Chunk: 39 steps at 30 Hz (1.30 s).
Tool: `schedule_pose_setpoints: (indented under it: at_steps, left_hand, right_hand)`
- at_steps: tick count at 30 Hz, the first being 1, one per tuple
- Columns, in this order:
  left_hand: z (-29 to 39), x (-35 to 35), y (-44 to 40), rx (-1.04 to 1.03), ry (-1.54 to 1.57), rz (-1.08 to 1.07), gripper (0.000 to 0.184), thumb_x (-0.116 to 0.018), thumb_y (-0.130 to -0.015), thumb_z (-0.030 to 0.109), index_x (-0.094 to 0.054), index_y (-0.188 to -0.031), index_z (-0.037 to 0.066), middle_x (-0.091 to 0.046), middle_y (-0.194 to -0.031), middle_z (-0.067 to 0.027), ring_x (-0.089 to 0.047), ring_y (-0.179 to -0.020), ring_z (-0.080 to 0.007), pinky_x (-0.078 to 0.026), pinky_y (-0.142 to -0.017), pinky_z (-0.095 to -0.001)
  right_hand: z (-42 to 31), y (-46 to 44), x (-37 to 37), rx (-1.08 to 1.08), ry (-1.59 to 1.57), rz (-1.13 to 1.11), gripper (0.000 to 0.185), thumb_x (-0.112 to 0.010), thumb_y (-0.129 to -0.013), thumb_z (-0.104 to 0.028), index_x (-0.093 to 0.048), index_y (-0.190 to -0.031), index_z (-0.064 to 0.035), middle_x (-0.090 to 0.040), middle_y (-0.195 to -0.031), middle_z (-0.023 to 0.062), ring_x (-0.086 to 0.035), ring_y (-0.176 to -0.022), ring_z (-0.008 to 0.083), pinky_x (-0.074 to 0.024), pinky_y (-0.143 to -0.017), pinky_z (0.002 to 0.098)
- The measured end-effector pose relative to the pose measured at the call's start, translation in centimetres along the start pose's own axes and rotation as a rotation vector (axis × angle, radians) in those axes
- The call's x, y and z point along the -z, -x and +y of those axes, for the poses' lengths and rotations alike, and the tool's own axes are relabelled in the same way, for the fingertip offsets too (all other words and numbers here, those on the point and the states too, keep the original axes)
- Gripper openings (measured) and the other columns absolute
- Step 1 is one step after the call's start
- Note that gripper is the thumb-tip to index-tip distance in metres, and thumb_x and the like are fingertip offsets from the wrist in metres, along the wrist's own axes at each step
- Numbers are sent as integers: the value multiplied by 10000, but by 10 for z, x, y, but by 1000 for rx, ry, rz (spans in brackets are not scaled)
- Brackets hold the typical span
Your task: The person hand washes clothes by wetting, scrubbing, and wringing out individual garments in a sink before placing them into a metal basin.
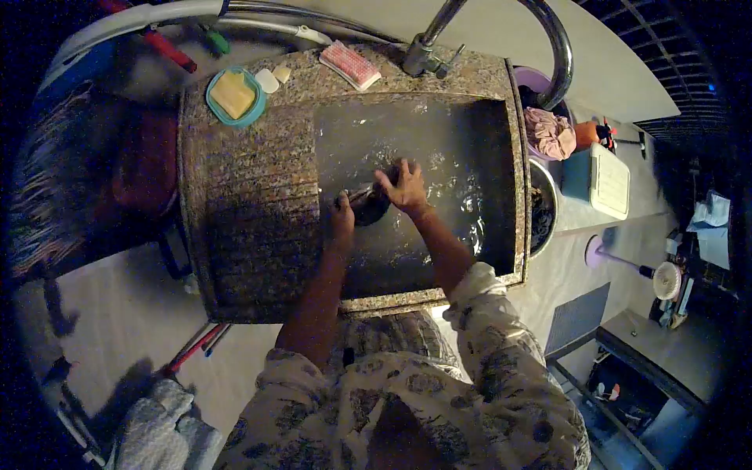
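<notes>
My left hand (pixel 341 218) grips the near left side of a dark, rounded item (pixel 370 210), its thumb on top. The item is partly under cloudy water, and I cannot make out its kind. My right hand (pixel 405 189) is at the item's far right edge, fingers spread and seemingly touching it. Both hands are over the water-filled basin of a speckled stone sink (pixel 251 145), beside its ridged washboard slope.
On the sink's back ledge are a teal dish with yellow soap (pixel 233 95), smaller soap pieces (pixel 269 80) and a pink-bristled brush (pixel 350 66). A metal faucet (pixel 427 56) arches over the back right. Right of the sink stand a metal bowl (pixel 554 205) and a lidded box (pixel 609 182).
</notes>
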State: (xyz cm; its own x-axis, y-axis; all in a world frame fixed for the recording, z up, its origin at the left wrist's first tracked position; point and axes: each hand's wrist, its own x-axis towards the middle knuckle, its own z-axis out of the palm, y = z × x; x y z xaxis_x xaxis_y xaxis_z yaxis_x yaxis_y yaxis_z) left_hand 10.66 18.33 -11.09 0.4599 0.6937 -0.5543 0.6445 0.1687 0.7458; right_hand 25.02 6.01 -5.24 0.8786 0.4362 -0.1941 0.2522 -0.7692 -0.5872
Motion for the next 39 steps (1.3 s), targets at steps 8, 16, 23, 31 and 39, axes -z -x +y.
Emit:
schedule_pose_setpoints:
  at_steps: [8, 16, 23, 31, 39]
  left_hand:
    - [15, -3, 6, -211, -194, -146, 433, -434, -994, 343, -638, -1264, 73, -668, -1231, -128, -606, -1164, -240, -462, -1026, -376]
    - [80, 72, 15, -223, 337, -311, 349, -514, -958, 214, -658, -1231, 51, -681, -1208, -133, -615, -1151, -231, -455, -1034, -360]
    - [107, 230, 19, -482, 114, -137, 298, -585, -927, 101, -675, -1202, 32, -692, -1188, -137, -623, -1140, -224, -448, -1041, -346]
    - [31, 274, 83, -678, -232, 168, 326, -547, -985, 186, -599, -1272, 40, -631, -1252, -200, -611, -1153, -370, -461, -1035, -420]
    - [58, 251, -7, -506, -604, 445, 294, -519, -989, 273, -635, -1072, 16, -640, -1126, -226, -605, -1046, -426, -498, -892, -509]
  right_hand:
    - [48, 0, -49, 236, 287, -329, 479, -650, -869, -360, -604, -1283, -123, -627, -1219, 163, -564, -1144, 400, -332, -1115, 531]
    - [-103, 73, 2, 137, -660, -237, 422, -588, -895, -27, -509, -1308, -54, -595, -1140, 68, -616, -985, 189, -556, -764, 320]
    - [-178, 104, -70, 273, -625, -156, 657, -637, -833, 16, -410, -1440, -93, -467, -1383, 180, -499, -1256, 308, -440, -1058, 435]
    - [-233, 152, -47, 648, 104, -22, 565, -672, -829, -217, -513, -1363, -124, -459, -1391, 188, -429, -1305, 398, -371, -1067, 551]
    - [-262, 25, -163, 728, 389, -330, 324, -540, -927, -323, -680, -1126, -109, -593, -1305, 158, -565, -1163, 316, -422, -958, 618]
